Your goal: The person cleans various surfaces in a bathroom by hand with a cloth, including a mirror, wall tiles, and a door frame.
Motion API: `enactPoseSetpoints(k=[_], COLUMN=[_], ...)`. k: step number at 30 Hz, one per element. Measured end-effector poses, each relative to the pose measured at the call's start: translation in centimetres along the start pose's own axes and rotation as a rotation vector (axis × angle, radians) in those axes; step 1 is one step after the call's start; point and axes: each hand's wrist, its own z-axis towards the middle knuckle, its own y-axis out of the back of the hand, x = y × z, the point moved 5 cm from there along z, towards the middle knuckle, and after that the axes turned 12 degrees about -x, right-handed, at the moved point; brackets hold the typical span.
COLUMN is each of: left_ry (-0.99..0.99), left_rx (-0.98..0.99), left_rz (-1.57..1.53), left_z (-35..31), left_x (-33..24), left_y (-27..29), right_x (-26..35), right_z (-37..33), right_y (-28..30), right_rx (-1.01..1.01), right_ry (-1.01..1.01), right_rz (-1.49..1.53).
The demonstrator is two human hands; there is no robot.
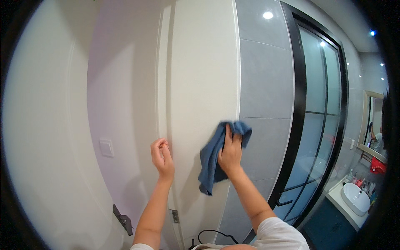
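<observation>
A blue cloth (211, 160) hangs in loose folds from my right hand (231, 152). My fingers press it against the wide white door-frame panel (200, 75), close to where that panel meets the grey tiles. My left hand (161, 156) is raised beside the panel's inner edge, its fingers curled in with nothing visible in them. Below it, a metal strike plate (175, 216) is set into the frame.
On the left stands a white door (46, 125) with a dark handle (122, 219), beside a wall switch (106, 148). Grey tiles (266, 79) and a black-framed glass door (300, 104) are to the right. Beyond are a white washbasin (355, 198) and a mirror (373, 121).
</observation>
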Motion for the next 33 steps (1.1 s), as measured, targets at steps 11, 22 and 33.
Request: enactPoseSetpoints(k=[11,22,33], left_ry=[0.551,0.604,0.711], left_rx=[-0.109,-0.158,-0.043], left_rz=[-0.363,-0.241,-0.129], left_z=[1.7,2.6,-3.0], left_x=[2.8,5.0,5.5], left_y=[1.1,5.8,8.2], right_x=[4.5,12.2,10.1], right_z=[5.8,9.2,-19.2], right_y=[-4.5,-11.1,-6.7], right_rx=[0.162,0.166,0.691], right_ry=[0.180,0.185,0.131], right_rz=[-0.218,-0.140,0.057])
